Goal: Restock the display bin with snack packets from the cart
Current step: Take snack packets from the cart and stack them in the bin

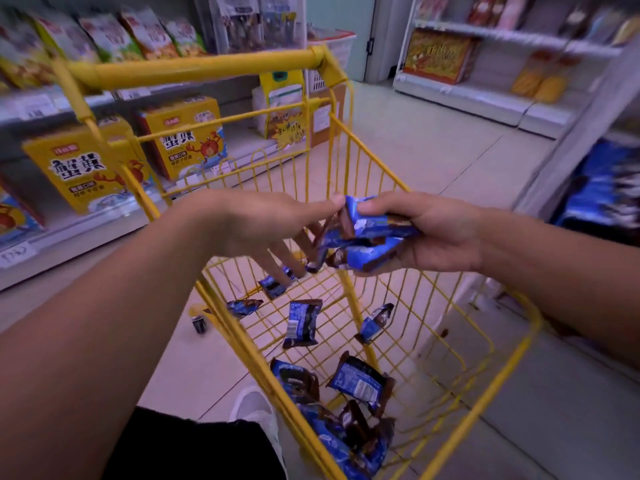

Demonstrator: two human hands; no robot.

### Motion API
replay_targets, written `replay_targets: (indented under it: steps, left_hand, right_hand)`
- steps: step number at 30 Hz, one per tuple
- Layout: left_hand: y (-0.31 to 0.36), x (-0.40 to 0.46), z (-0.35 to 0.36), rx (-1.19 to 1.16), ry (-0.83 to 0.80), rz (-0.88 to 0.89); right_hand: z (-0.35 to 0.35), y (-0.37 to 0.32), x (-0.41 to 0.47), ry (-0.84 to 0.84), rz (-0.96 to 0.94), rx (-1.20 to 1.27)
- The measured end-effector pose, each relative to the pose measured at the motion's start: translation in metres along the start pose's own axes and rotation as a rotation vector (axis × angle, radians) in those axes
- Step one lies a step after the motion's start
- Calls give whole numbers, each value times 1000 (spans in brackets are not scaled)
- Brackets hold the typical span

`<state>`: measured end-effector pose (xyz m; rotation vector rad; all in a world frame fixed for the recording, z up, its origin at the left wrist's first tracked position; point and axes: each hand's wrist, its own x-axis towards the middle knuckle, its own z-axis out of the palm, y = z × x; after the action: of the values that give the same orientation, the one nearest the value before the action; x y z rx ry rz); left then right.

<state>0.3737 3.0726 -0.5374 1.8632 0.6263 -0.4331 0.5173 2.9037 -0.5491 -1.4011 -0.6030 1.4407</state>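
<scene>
Over the yellow wire cart [349, 161], my right hand [436, 237] grips a bunch of blue and brown snack packets [363, 237]. My left hand [263, 230] reaches in from the left; its thumb and forefinger touch the top of that bunch, while the other fingers hang loosely spread. Several more blue packets [301, 323] lie scattered on the cart's wire bottom, with a pile near the front corner [349, 434]. At the right edge, a display bin [602, 188] holds blurred blue packets.
Shelves on the left carry yellow crab-print snack boxes [86, 171] and bags. Another shelf unit [485, 64] stands at the back right across a tiled aisle. A white shoe [256, 410] and a black trouser leg are beside the cart. The cart handle [201, 69] spans the top.
</scene>
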Motion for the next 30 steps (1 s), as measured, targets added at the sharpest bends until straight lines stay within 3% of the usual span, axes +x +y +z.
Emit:
replay_targets:
  steps: [3,8,13,17,19,24,30]
  left_hand:
    - [26,-7,36,-410,-155,236]
    - [73,-7,120,-723,-76,403]
    - [104,-12,180,-903,-119,491]
    - [110,-11,208,-801,-26,542]
    - [109,-8,216,-761,-68,516]
    - [107,1,220,-814,-92,520]
    - [112,9,226,-990,-232,366]
  right_hand:
    - [0,2,-56,102,-181,151]
    - [3,16,-148,444,-458,72]
    - [-4,42,-203,726,-550,274]
    - [-20,51,-231,746,-467,406]
    - [-30,56,-240,752,-479,387]
    - [-54,55,-258,776,-464,376]
    - [-48,63,-241,796,-525,373]
